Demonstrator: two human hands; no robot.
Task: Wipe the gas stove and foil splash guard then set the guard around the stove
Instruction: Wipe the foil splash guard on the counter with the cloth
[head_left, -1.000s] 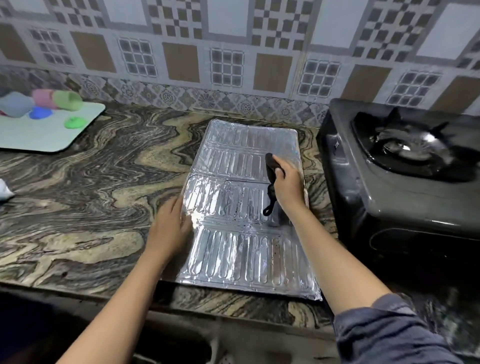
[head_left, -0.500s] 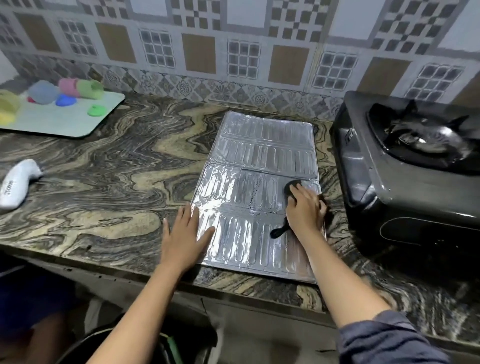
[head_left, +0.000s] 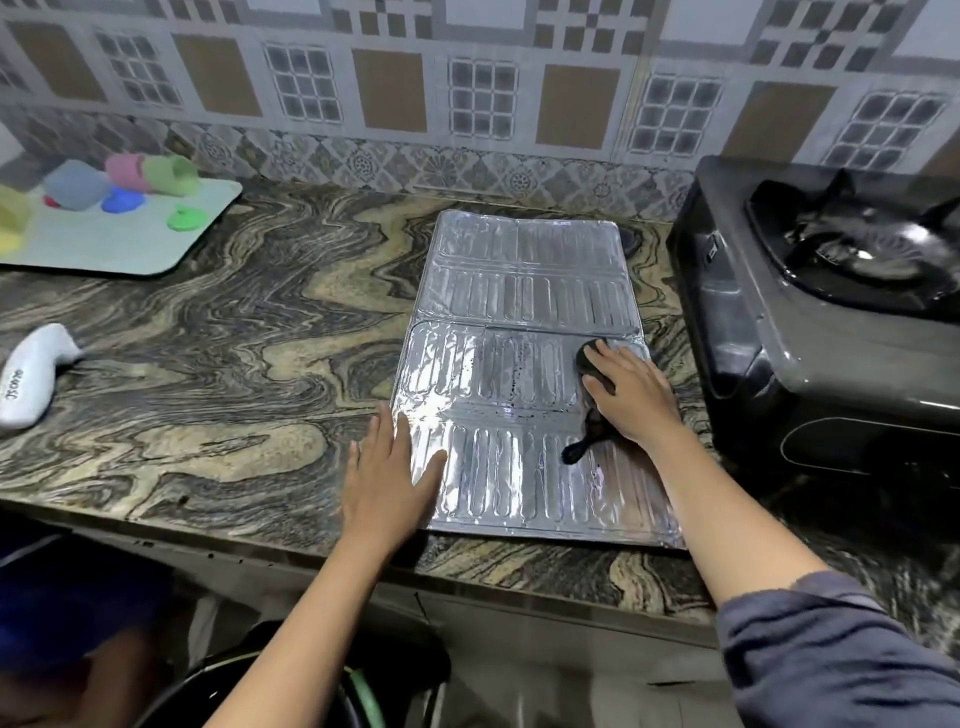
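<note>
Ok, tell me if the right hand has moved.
Yes. The right hand slid nearer, from over the fold in the foil guard to below it.
</note>
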